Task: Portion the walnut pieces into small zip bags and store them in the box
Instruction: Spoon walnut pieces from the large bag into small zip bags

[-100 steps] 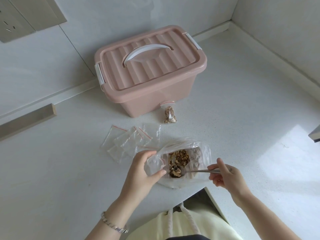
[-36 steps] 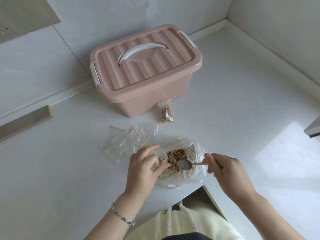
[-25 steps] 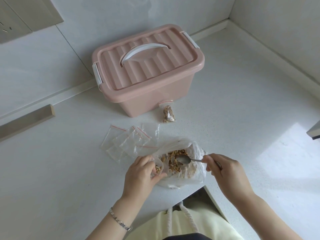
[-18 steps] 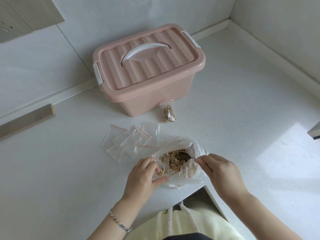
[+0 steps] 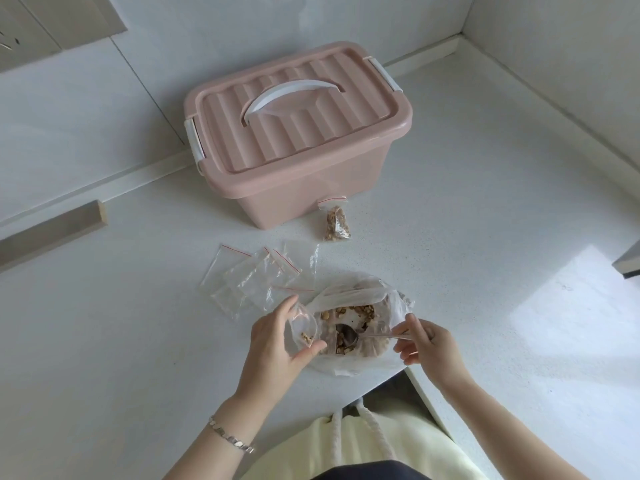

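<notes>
Location type: domestic kitchen. Indicators: a white speckled stone counter [image 5: 485, 237] running into a wall corner at the upper right of the frame; a raised upstand strip [image 5: 138, 178] along the walls; a socket plate [image 5: 24, 36] at upper left; a pink lidded household storage box [image 5: 294, 140] at upper centre.

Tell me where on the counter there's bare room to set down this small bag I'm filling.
Bare counter lies right of the pink box and the filled bag, out to the wall; more lies left of the empty bags, this side of the wooden strip. Crowded: between the box front and the big walnut bag.
</notes>
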{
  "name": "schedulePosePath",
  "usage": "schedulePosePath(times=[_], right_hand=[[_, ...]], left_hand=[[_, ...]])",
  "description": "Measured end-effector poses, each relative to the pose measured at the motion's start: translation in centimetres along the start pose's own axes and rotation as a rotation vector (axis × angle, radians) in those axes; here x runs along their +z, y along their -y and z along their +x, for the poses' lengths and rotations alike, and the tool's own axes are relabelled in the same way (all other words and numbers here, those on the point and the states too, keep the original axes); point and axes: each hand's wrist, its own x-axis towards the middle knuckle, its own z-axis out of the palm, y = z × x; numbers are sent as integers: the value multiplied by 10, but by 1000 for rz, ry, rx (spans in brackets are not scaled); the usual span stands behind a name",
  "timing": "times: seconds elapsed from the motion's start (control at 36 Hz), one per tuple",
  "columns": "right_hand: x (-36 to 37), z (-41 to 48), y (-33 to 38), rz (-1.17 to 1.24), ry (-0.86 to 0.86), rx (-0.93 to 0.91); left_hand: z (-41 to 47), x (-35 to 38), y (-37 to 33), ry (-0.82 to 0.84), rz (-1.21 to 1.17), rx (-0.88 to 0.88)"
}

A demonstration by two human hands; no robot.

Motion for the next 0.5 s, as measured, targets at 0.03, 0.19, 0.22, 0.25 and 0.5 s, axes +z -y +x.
schedulePosePath(times=[0.03, 0.19, 0.22, 0.25, 0.5], right_hand=[[2, 0, -1, 22, 6, 24], [2, -4, 1, 161, 17, 153], [-1, -4, 1, 180, 13, 171], [-4, -4, 0, 199, 10, 189], [-33, -12, 12, 220, -48, 168]], left_hand=[[0, 1, 1, 38, -8, -14], [0, 5, -3, 91, -255, -167], [1, 6, -4, 91, -281, -177], [2, 6, -5, 92, -298, -181], [7, 14, -10, 101, -261, -133]])
